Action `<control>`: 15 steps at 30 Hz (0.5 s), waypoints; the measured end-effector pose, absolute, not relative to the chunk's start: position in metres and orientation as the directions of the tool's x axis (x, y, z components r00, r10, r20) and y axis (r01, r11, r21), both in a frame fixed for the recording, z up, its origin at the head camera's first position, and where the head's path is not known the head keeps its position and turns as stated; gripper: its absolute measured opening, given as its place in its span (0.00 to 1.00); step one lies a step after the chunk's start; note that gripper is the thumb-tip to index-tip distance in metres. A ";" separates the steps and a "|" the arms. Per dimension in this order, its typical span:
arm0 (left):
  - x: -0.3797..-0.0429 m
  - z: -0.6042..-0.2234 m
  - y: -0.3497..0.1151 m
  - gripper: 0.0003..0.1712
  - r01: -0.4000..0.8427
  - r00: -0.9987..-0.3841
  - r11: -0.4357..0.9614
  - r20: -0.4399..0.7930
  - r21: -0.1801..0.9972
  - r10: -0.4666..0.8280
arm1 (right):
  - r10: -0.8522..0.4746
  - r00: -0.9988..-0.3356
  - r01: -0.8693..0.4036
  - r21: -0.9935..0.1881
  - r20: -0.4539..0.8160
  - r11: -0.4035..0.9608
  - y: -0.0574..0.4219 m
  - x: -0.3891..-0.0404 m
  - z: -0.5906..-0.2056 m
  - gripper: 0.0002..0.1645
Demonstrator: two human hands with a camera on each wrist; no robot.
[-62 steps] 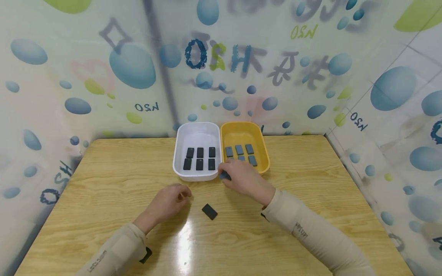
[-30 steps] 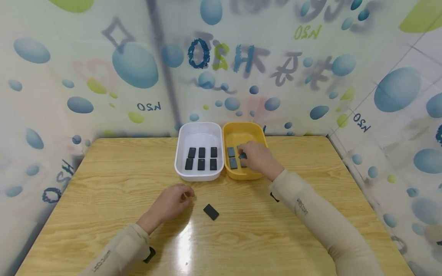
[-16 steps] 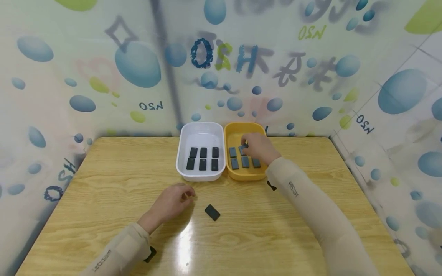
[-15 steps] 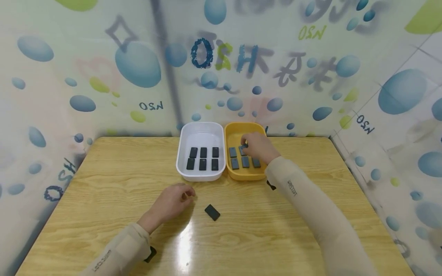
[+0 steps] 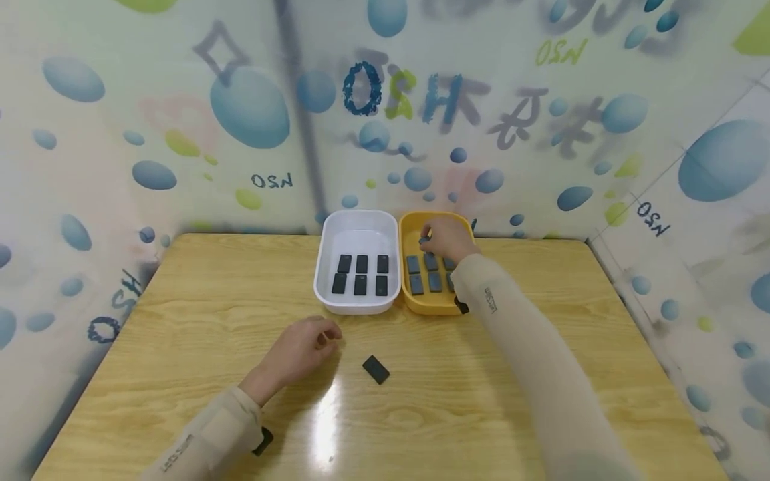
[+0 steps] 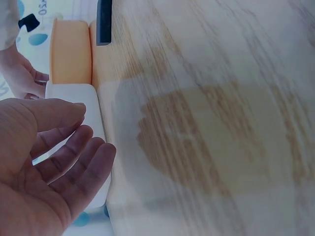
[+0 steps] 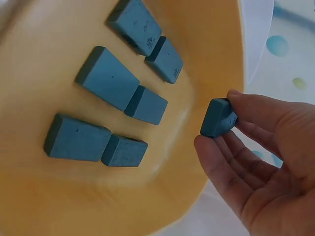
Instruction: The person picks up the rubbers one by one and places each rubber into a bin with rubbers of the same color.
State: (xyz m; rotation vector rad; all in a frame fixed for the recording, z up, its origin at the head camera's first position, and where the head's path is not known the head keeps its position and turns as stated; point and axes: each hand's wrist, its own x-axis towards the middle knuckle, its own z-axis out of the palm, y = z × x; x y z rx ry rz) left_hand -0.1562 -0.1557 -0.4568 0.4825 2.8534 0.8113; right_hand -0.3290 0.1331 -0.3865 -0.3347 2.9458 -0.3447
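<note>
My right hand [image 5: 448,237] is over the back of the yellow bin. Between thumb and fingertips it pinches a blue-grey rectangular block [image 7: 218,118], held above the bin floor. Below lie several similar blue-grey blocks [image 7: 108,78] in two rows. My left hand [image 5: 301,351] rests near the table surface in front of the white bin, fingers loosely curved and nothing held, as the left wrist view also shows. To its right, a lone black block [image 5: 375,369] lies slanted on the table.
The white bin [image 5: 357,308] stands against the left side of the yellow bin [image 5: 430,310], both near the wall. Several black blocks [image 5: 359,284] lie in two rows inside the white one. The wooden table [image 5: 445,401] extends in front and to both sides.
With a blue-grey block in its fingers, my right hand has moved from the yellow bin's front edge to its back. My left hand has hardly moved. The head view has shifted slightly.
</note>
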 end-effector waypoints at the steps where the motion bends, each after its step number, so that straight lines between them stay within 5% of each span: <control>1: -0.157 -0.457 -0.156 0.07 0.265 -0.940 0.805 -0.043 0.531 0.338 | -0.224 -0.965 -0.185 -0.249 -0.137 0.951 0.132 -0.332 -0.386 0.16; 15: -0.153 -0.456 -0.160 0.07 0.273 -0.939 0.796 -0.032 0.540 0.343 | -0.138 -0.958 -0.036 -0.373 -0.250 0.927 0.121 -0.351 -0.402 0.13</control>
